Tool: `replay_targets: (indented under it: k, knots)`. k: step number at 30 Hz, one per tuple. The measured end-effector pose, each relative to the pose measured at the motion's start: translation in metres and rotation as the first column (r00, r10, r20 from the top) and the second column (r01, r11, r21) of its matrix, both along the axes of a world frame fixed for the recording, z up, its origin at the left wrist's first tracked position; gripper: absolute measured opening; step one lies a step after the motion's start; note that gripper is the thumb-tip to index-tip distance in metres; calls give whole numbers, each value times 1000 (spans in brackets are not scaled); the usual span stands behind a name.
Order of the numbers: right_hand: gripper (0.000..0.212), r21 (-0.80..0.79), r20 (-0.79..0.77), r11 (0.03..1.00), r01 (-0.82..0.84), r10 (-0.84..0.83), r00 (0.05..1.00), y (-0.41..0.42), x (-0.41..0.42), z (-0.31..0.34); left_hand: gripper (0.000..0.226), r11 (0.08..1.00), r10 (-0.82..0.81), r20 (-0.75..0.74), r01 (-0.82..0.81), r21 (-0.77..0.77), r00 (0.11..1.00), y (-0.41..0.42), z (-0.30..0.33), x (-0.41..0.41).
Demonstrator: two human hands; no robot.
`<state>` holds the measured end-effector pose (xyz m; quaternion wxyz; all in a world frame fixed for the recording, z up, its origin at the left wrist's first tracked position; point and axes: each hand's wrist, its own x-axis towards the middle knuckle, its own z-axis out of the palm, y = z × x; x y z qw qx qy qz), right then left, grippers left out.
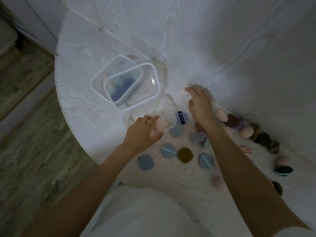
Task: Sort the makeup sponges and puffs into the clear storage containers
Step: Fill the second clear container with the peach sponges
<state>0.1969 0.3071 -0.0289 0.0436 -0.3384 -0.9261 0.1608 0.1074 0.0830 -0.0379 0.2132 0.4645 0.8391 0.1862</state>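
1. Your left hand (142,132) is over the near-left part of the white table (82,93), fingers spread and relaxed, at the near edge of a small clear box (169,117). Whether the fingertips touch the box cannot be told through the blur.
2. A pale pink sponge (160,124) sits inside that small box, just beyond your left fingers.
3. Your right hand (201,106) is reaching far over the table, fingers apart and slightly bent. The fingertips are near a pale pink shape at the wall, too blurred to name; I cannot tell whether you hold anything.
4. Two larger clear boxes stand to the far left, overlapping. The left box (100,74) holds blue and pale pieces seen through the plastic; the right box (152,79) overlaps it.
5. Flat round puffs lie near you on the table: a blue-grey one (146,163), one with a light blue strap (168,151), a mustard-brown one (185,155), and another strapped blue one (206,161).
6. A blue-grey puff with a dark label (181,117) lies between your hands, just right of the small box.
7. Along the right wall sits a row of pink egg-shaped sponges (221,115) and dark puffs (264,139), close together.
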Motion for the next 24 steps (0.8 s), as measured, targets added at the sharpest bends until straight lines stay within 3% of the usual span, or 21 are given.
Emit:
replay_targets:
  k: [3, 7, 9, 11, 12, 14, 19, 24]
  knots:
    - [63, 64, 136, 989, -131, 122, 983, 15, -17, -13, 58, 1000, -8, -12, 8, -19, 1000, 0, -1, 0]
    - [39, 270, 161, 958, -96, 53, 986, 19, -20, -17, 56, 1000, -13, -18, 12, -9, 1000, -3, -1, 4]
    - [27, 154, 15, 988, 0, -3, 1000, 13, -13, -8, 56, 1000, -10, -22, 10, 7, 1000, -5, 0, 6]
    - [21, -145, -167, 983, 115, -139, 976, -1, -2, 7, 54, 1000, -17, -36, 18, 7, 999, -6, 1, 8]
    - [21, -264, -239, 958, 114, -180, 954, -11, 2, 17, 52, 1000, -18, -48, 19, 9, 999, -5, 2, 7]
    - [21, -343, -309, 939, 20, -133, 942, -34, 10, 36, 47, 999, -35, -72, 37, 29, 997, -6, 3, 7]
    - [11, -35, -163, 975, -219, 210, 964, -72, 6, 37, 38, 995, -78, -152, 87, 49, 985, -10, 3, 5]
    - [20, 169, 161, 924, -342, 317, 935, -84, -5, 21, 36, 998, -49, -148, 53, 22, 988, -8, 2, 6]
